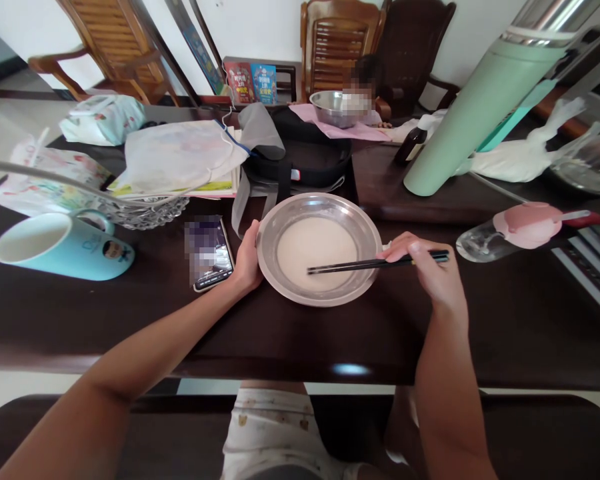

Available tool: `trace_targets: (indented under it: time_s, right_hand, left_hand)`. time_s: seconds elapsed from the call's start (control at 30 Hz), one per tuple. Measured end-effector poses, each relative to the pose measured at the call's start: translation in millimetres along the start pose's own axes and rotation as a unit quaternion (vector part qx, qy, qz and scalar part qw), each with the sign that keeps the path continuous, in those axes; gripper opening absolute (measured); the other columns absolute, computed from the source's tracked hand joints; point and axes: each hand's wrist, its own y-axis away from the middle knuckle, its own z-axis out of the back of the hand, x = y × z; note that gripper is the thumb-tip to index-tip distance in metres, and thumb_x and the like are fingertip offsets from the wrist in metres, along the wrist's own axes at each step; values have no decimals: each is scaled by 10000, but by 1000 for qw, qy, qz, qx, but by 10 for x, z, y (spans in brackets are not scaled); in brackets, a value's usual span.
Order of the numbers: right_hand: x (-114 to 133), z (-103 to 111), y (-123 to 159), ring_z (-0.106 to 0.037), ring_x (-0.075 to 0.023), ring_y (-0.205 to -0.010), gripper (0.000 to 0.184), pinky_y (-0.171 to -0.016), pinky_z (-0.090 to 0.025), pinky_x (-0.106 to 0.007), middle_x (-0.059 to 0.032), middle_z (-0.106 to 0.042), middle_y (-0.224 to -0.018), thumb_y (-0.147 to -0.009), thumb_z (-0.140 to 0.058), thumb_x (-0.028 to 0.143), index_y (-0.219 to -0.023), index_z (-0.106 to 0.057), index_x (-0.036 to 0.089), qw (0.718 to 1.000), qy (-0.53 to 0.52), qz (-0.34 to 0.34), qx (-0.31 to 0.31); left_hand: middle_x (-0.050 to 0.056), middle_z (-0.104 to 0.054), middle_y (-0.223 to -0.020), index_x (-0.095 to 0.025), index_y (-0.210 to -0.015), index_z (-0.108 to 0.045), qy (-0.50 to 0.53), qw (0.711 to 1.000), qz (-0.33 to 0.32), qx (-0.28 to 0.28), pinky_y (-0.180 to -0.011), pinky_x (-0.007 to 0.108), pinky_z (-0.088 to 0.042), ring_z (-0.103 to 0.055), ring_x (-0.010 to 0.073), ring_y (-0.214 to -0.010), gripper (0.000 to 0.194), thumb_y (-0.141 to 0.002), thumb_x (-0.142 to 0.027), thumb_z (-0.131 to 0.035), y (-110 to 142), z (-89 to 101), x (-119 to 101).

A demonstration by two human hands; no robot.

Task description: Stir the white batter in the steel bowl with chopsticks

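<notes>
A round steel plate sits on the dark table in front of me, filled with a pale milky liquid. My left hand presses against the plate's left rim, fingers curled around the edge. My right hand is closed on a pair of black chopsticks, held almost level, their tips resting in the liquid near the plate's middle.
A phone lies just left of my left hand, beside a tipped light-blue mug. A green flask, a pink-lidded bottle, bags and papers crowd the far side. A person sits opposite behind a steel bowl.
</notes>
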Motion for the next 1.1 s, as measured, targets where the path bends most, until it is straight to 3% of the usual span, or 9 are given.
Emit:
trace_targets:
  time_s: [0.1,0.3,0.5,0.6,0.7,0.77,0.87,0.93,1.1]
  right_hand:
    - [0,-29,-17,-788,-243,-911,334,-839,-625,-390,-57,-829,-910,-975,-677,518,-840,-851,267,999,28,-6,19]
    - [-6,21,6,-773,-212,-803,388,-804,-624,-373,-32,-791,-782,-1004,-641,488,-739,-829,275,997,7,14,-76]
    - [-16,-33,-9,-785,-230,-908,321,-847,-619,-377,-49,-828,-906,-979,-678,495,-826,-849,271,1000,23,-6,12]
    - [-17,-14,-11,-792,-227,-885,325,-815,-615,-367,-50,-828,-912,-980,-678,495,-829,-844,260,999,36,-6,-36]
    - [-9,21,2,-779,-212,-798,389,-783,-610,-363,-37,-801,-789,-1000,-647,491,-746,-828,259,996,16,12,-85]
    - [2,18,6,-768,-213,-772,424,-769,-611,-371,-39,-793,-758,-1003,-633,507,-710,-818,261,997,3,14,-69]
    - [17,-20,-6,-780,-231,-829,379,-797,-620,-390,-53,-816,-833,-985,-657,518,-765,-832,263,1000,17,-2,-8]
    - [17,-32,-16,-789,-244,-887,338,-807,-621,-391,-60,-828,-897,-972,-677,517,-818,-842,265,999,35,-8,1]
    - [-2,16,3,-782,-237,-829,395,-799,-624,-396,-50,-805,-804,-991,-645,518,-744,-823,266,996,25,-1,-86]
  left_hand:
    - [84,-822,-1005,-202,-1014,-765,-3,1000,0,6,-1039,492,-578,-707,390,-1216,460,-888,-632,-658,-3,6,0]
    - [77,-823,-1024,-207,-1041,-765,-3,1000,-2,8,-1037,501,-578,-708,391,-1217,459,-906,-627,-637,7,-5,-8]
    - [80,-821,-1040,-210,-1059,-759,-11,1000,-1,7,-1050,508,-571,-704,392,-1225,472,-902,-639,-640,0,19,-2]
    - [80,-820,-1053,-213,-1081,-755,-14,1000,-5,15,-1059,513,-566,-702,393,-1229,492,-898,-656,-640,-4,27,7]
    - [82,-821,-1052,-210,-1098,-755,-9,1000,-8,17,-1063,508,-561,-706,391,-1223,506,-898,-660,-642,-2,18,12]
    - [77,-823,-1043,-209,-1102,-757,-3,1000,-4,13,-1061,504,-563,-711,386,-1213,500,-901,-652,-640,3,7,10]
    - [70,-824,-1032,-215,-1097,-757,3,1000,4,9,-1055,501,-568,-713,384,-1210,479,-903,-637,-642,8,-5,1]
    - [73,-823,-1027,-215,-1085,-757,5,1000,5,8,-1052,499,-570,-712,387,-1212,470,-897,-634,-652,9,-9,-3]
    - [85,-821,-1033,-215,-1064,-759,9,1000,2,12,-1056,500,-565,-702,395,-1233,470,-881,-639,-668,14,-17,-5]
